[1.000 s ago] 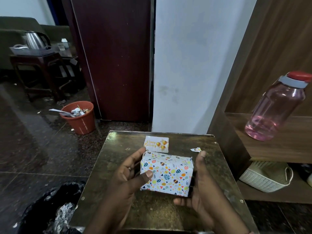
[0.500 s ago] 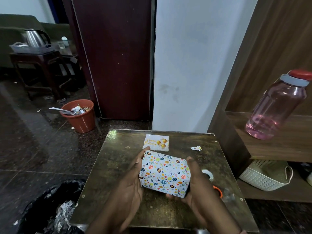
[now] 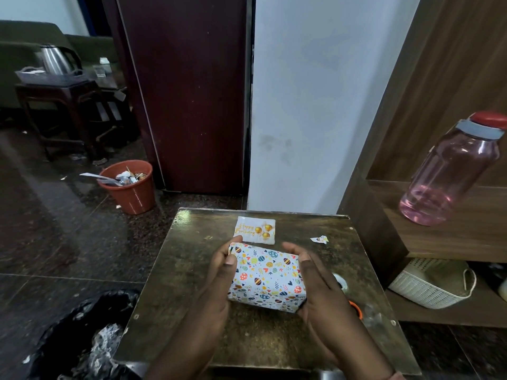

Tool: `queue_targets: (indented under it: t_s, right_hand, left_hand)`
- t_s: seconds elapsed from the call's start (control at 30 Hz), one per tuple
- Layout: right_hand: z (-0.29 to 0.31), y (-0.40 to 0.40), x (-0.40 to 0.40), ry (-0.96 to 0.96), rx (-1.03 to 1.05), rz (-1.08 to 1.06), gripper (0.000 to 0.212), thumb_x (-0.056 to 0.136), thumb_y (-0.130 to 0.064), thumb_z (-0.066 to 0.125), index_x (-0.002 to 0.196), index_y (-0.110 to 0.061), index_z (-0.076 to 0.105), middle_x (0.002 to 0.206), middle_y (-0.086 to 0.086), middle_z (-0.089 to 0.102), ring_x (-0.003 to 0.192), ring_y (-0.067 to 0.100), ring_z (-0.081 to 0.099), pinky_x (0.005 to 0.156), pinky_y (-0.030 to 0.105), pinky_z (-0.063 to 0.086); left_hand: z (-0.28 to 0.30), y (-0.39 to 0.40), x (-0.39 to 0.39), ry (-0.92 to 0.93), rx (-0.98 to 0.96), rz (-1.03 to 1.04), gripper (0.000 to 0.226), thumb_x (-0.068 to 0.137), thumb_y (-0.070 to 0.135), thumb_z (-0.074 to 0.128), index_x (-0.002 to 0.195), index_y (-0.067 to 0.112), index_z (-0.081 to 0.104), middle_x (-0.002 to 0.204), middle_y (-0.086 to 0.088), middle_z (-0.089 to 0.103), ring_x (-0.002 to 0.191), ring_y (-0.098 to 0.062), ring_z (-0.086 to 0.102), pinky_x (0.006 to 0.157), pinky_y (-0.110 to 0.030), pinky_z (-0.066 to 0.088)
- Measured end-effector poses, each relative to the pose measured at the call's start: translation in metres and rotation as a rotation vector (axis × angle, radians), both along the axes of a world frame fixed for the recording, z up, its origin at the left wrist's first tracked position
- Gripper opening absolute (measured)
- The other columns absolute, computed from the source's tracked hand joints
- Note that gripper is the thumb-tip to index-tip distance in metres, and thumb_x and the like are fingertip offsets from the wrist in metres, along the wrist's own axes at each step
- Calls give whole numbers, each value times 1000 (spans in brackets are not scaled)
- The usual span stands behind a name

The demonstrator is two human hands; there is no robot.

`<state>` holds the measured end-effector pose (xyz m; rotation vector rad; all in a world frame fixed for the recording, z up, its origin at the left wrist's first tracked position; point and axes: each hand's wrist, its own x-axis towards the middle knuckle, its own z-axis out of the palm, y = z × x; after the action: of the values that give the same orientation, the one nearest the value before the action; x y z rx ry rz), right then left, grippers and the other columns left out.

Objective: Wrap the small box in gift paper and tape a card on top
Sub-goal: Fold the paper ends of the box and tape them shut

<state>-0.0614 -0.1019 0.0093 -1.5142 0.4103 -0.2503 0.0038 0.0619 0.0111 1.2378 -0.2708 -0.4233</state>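
Two hands on one box. The left hand grips the left end of the small box wrapped in white gift paper printed with coloured eggs, thumb curled over the top edge, fingers round the far corner. The right hand grips the right end, fingers curved round the far corner, palm along the side. Whether the box rests on or sits just above the square worn brass-coloured tabletop cannot be told.

One white "Happy Birthday" card with gold balloons lies flat on the tabletop just beyond the box, apart from it. One small scrap of printed paper lies to the far right of the card. One orange-rimmed item shows partly behind the right hand; its kind cannot be told.

Containers: one terracotta-coloured plastic bin on the floor at far left, holding paper scraps; one pink transparent bottle with red cap on the wooden shelf at right, contents unclear; one white woven basket beneath it, contents not visible
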Motion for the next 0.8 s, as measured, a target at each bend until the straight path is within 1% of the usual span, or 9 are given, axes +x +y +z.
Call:
queue_targets:
  t_s: [0.1,0.17,0.3,0.37,0.47,0.53,0.63,0.7,0.8]
  right_hand:
    - [-1,-1,0,-29,-46,-4,51,89,-70,38,131,-50,59,133,-10,63,127,20,59,107,56,48]
    - [1,1,0,-46,-47,-11,46,92,-63,39,129,-48,61,130,-10,66,124,19,61,105,57,49]
    - [6,2,-2,-96,62,5,36,98,-53,47,126,-42,66,129,-3,69,123,23,64,104,57,51]
    - [11,0,-3,-121,187,15,30,102,-45,51,122,-35,70,128,4,70,121,26,66,101,51,53]
    - [18,0,-5,-154,322,40,34,101,-34,48,124,-25,71,130,10,69,122,27,66,103,48,51]
    - [20,1,-6,-175,315,70,30,101,-34,53,122,-25,72,129,8,70,122,24,65,106,46,47]
    - [19,2,-6,-165,291,90,26,96,-31,62,118,-27,73,122,8,74,114,19,69,108,46,46]
    - [18,3,-5,-140,255,88,27,91,-40,71,117,-31,74,119,8,75,112,20,69,111,51,45]
    - [14,7,-5,-103,166,118,50,78,-64,71,119,-35,71,122,3,74,120,22,67,114,57,41]
  left_hand:
    - [0,-1,0,-34,32,22,46,90,44,49,134,35,58,127,6,72,117,-12,68,96,-38,51]
    - [-2,0,1,-26,53,27,41,91,44,50,131,38,60,127,4,72,118,-16,68,101,-46,50]
    - [-4,3,0,-24,71,-22,36,93,45,50,128,46,61,131,4,69,122,-18,65,101,-45,50]
    - [-3,1,0,-5,41,-3,40,90,39,54,129,38,60,131,0,70,119,-19,67,93,-39,56]
    - [5,-2,0,62,-34,20,46,86,32,57,131,22,59,128,-7,71,113,-20,71,82,-34,61]
    - [15,0,-4,114,-93,13,45,97,41,59,132,12,59,125,-10,73,114,-20,71,86,-33,60]
    - [23,5,-6,167,-122,18,61,102,52,36,136,6,59,130,-15,71,124,-25,66,108,-42,48]
    - [21,7,-6,210,-121,16,66,103,59,39,137,7,59,132,-17,69,128,-28,63,118,-50,36]
    - [14,6,-8,176,-68,26,55,102,57,40,131,16,63,124,-6,75,120,-20,69,118,-50,37]
